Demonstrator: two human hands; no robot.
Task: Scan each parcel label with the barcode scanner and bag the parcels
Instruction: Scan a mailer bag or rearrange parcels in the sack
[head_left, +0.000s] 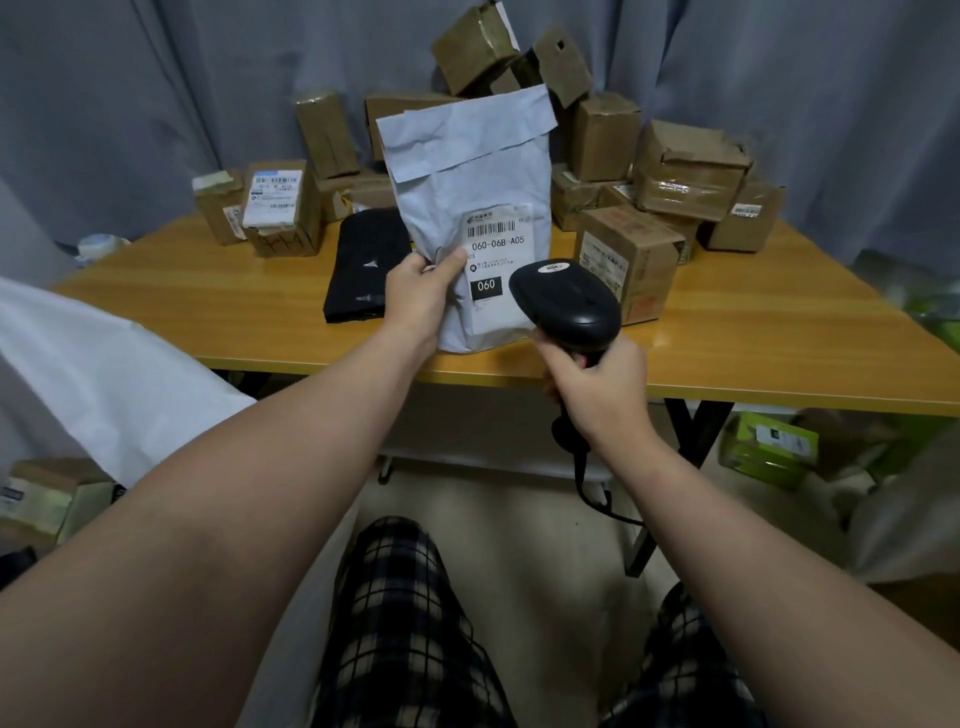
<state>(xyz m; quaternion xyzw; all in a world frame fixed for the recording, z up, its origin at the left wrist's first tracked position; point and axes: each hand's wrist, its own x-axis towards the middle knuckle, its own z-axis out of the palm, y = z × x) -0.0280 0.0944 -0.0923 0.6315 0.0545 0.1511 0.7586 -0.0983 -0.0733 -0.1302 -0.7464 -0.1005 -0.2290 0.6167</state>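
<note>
Upright above the counter, a grey parcel is gripped by the left hand; beside its label, the barcode scanner is clasped by the right hand.

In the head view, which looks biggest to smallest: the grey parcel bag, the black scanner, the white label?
1. grey parcel bag: clearly largest.
2-3. black scanner and white label: look about alike; the scanner is nearer the camera and hides the label's corner, so I won't rank them.

The scanner hides one corner of the label.
</note>
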